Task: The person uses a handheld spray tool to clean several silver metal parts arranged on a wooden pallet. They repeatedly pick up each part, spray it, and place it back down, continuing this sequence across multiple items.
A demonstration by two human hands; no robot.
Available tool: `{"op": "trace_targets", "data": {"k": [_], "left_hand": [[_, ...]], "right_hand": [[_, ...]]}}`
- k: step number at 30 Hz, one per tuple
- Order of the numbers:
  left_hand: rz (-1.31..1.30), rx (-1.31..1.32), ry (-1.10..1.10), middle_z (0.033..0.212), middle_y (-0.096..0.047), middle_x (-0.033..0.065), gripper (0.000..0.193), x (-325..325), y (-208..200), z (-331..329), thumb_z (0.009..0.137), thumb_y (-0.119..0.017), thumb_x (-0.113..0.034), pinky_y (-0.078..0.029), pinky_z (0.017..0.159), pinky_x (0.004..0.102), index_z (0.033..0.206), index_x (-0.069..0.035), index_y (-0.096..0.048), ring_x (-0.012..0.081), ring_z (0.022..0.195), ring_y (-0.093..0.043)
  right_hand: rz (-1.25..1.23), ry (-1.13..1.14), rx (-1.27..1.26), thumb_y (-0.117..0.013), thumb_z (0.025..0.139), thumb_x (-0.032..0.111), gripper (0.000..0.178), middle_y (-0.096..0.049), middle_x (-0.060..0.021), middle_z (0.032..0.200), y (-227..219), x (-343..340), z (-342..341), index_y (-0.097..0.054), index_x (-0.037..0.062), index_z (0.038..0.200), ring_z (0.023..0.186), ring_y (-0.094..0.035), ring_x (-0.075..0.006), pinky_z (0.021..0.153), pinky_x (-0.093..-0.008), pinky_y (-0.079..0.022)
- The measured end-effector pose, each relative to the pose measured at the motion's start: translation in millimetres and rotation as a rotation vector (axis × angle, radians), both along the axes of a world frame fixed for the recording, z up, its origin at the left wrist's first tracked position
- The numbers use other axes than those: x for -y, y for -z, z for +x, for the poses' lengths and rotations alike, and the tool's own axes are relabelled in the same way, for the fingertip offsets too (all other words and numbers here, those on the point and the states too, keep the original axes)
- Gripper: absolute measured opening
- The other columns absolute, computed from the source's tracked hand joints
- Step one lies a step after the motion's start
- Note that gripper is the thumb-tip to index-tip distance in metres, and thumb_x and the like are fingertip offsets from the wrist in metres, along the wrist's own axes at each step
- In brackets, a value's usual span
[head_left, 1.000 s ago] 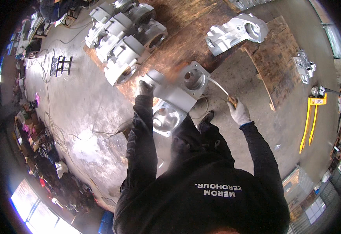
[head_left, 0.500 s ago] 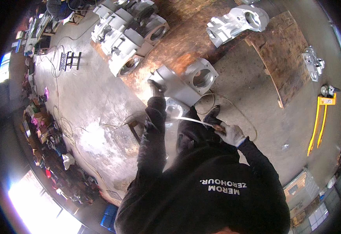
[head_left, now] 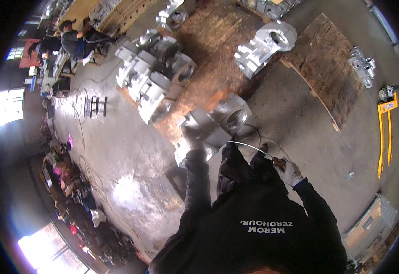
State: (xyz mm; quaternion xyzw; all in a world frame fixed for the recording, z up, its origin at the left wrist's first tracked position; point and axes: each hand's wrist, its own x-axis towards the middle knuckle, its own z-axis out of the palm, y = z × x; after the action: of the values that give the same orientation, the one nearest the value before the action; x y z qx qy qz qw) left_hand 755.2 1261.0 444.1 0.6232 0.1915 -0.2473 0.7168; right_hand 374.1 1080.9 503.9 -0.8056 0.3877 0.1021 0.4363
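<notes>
From the head view, here's the silver casting (head_left: 201,124) at the near end of the brown bench (head_left: 211,45), its boxy middle toward the wearer. One ring (head_left: 234,118) juts to the right, opening showing; another part reaches down and left, partly behind the wrist.

The left hand (head_left: 192,139) is on it, at the lower left of that boxy middle, so the casting lies just ahead and to the right of the palm. The fingers are dim and blurred; how far they curl, or how tightly they press, I can't tell.

Over to the right hand (head_left: 290,173), in a pale glove, and this one is closed around the brown handle of a tool (head_left: 253,148). A thin, pale, curved strip runs out from that fist, up and left, its tip just beside the casting's lower right corner. Touching or apart? Can't tell from here. The fist itself sits well apart from the casting, lower and to the right.

Beyond, a cluster of castings (head_left: 147,86) crowds the bench's left side, while a lone casting (head_left: 267,44) lies at its right edge. Farther right, a wooden board (head_left: 320,68), then a yellow pallet jack (head_left: 385,132) on the floor.
</notes>
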Motion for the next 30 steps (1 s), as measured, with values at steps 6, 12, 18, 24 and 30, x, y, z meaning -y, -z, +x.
{"op": "trace_targets", "data": {"k": [6, 12, 18, 24, 30], "left_hand": [[-0.141, 0.077, -0.005, 0.101, -0.063, 0.0083, 0.055, 24, -13, 55, 0.097, -0.054, -0.049, -0.055, 0.074, 0.0385, 0.133, -0.008, -0.049, 0.0264, 0.089, -0.064], [-0.200, 0.251, -0.099, 0.116, -0.063, 0.0095, 0.047, 4, 31, 63, 0.096, -0.062, -0.035, -0.054, 0.079, 0.0380, 0.127, -0.002, -0.055, 0.0226, 0.100, -0.062], [-0.222, 0.197, -0.199, 0.118, -0.061, 0.0134, 0.048, -2, 69, 78, 0.094, -0.063, -0.037, -0.050, 0.087, 0.0390, 0.127, -0.004, -0.053, 0.0259, 0.101, -0.060], [-0.015, 0.204, -0.263, 0.111, -0.066, 0.0186, 0.048, 15, 37, 64, 0.097, -0.056, -0.041, -0.050, 0.090, 0.0421, 0.120, 0.001, -0.059, 0.0313, 0.094, -0.063], [0.192, 0.327, -0.148, 0.112, -0.066, 0.0185, 0.053, 13, 48, 59, 0.096, -0.055, -0.044, -0.050, 0.091, 0.0418, 0.122, 0.002, -0.058, 0.0303, 0.096, -0.064]], "right_hand": [[-0.102, 0.328, 0.190, -0.063, 0.093, 0.021, 0.029, -0.070, -0.0186, 0.100, 7, 12, 22, -0.061, 0.0023, 0.115, 0.099, -0.067, -0.0353, 0.082, -0.0383, -0.052], [-0.158, 0.721, 0.217, -0.060, 0.095, 0.018, 0.028, -0.066, -0.0178, 0.110, 11, 55, 17, -0.060, 0.0020, 0.119, 0.107, -0.064, -0.0287, 0.090, -0.0352, -0.049], [-0.466, 0.687, 0.225, -0.060, 0.097, 0.020, 0.029, -0.066, -0.0110, 0.086, 27, 108, 34, -0.059, 0.0011, 0.118, 0.070, -0.063, -0.0214, 0.060, -0.0318, -0.049], [-0.596, 0.283, -0.043, -0.063, 0.094, 0.028, 0.034, -0.068, -0.0136, 0.079, -9, 124, 127, -0.059, -0.0006, 0.111, 0.071, -0.067, -0.0305, 0.062, -0.0403, -0.051], [-0.532, 0.159, -0.065, -0.064, 0.092, 0.041, 0.041, -0.068, -0.0180, 0.085, -30, 158, 123, -0.064, 0.0005, 0.100, 0.076, -0.068, -0.0309, 0.065, -0.0406, -0.051]]}}
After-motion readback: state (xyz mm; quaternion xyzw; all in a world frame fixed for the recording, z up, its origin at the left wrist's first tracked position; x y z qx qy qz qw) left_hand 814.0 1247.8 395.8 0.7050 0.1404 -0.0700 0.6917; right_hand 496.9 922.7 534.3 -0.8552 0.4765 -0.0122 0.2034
